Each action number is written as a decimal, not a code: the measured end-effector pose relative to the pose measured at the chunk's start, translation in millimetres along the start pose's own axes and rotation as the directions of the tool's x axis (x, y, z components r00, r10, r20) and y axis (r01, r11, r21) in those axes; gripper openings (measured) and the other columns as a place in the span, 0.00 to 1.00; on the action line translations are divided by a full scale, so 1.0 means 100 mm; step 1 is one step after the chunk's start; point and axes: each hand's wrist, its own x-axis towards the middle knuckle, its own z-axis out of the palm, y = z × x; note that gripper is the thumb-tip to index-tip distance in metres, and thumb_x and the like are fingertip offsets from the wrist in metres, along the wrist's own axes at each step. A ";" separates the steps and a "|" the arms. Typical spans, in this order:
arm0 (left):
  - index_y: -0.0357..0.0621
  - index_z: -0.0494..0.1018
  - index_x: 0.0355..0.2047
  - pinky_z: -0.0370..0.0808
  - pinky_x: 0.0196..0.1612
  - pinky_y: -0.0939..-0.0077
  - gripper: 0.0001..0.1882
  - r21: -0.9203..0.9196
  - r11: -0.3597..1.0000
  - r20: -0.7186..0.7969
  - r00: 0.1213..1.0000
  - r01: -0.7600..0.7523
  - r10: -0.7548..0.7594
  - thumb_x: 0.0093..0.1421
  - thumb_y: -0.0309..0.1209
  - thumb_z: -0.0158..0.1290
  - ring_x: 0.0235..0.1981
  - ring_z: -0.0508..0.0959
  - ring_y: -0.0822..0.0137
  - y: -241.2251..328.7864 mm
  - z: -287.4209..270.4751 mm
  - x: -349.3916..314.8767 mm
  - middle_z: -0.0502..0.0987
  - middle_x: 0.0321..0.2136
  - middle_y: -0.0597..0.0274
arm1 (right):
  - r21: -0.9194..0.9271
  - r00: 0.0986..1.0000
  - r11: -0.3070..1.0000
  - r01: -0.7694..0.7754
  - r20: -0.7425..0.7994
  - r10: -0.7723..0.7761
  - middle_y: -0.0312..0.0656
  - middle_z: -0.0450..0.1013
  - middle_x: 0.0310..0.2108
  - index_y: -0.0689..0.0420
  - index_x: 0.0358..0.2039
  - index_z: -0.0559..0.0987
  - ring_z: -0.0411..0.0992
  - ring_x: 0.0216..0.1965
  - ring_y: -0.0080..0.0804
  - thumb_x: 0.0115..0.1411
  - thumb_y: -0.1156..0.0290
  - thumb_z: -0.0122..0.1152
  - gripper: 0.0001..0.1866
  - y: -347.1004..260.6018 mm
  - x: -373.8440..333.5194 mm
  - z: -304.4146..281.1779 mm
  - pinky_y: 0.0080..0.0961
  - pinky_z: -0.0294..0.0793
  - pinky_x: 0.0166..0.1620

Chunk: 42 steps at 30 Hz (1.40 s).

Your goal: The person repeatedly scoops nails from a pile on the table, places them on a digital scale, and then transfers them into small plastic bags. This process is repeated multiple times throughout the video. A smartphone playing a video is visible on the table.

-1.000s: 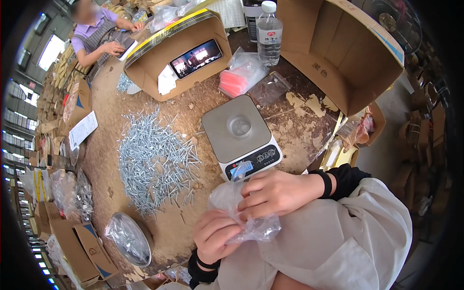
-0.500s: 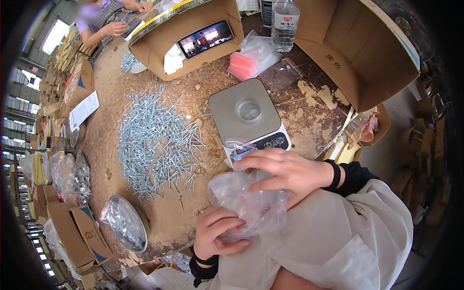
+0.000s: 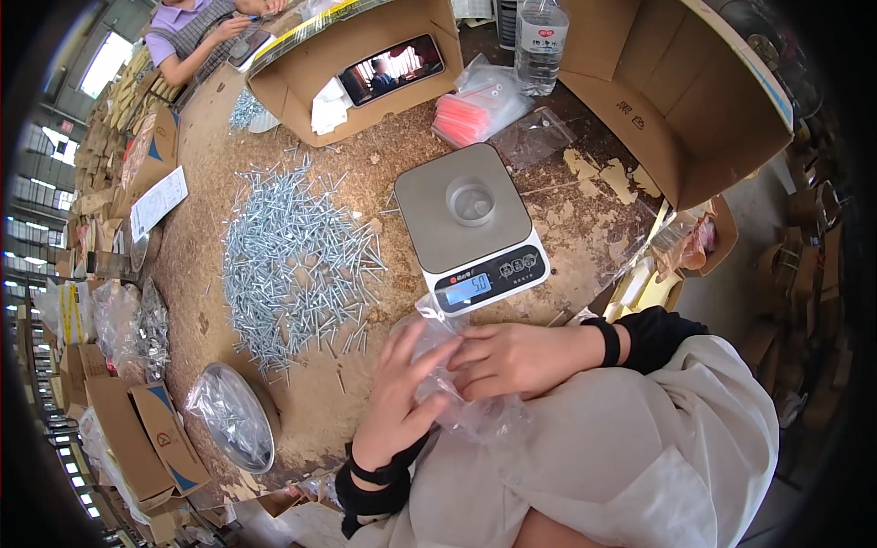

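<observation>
Bagging – early | both our hands, left hand (image 3: 399, 393) and right hand (image 3: 512, 358), pinch a clear plastic bag (image 3: 461, 384) just below the scale (image 3: 470, 228) | bag looks empty | screw pile (image 3: 292, 260) left of scale – unpacked

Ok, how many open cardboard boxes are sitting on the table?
2: one cardboard box at the table's far side, a phone inside; a bigger box far right. Others may be hidden.
</observation>
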 end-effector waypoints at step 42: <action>0.24 0.57 0.67 0.59 0.64 0.56 0.60 -0.446 0.788 -0.732 0.679 -0.424 -0.049 0.51 0.67 0.53 0.69 0.58 0.49 -0.23 -0.09 0.11 0.58 0.66 0.36 | -0.458 0.392 0.053 -0.887 -0.688 0.611 0.47 0.72 0.57 0.54 0.57 0.76 0.65 0.62 0.46 0.45 0.67 0.72 0.35 0.58 -1.50 -1.97 0.52 0.54 0.69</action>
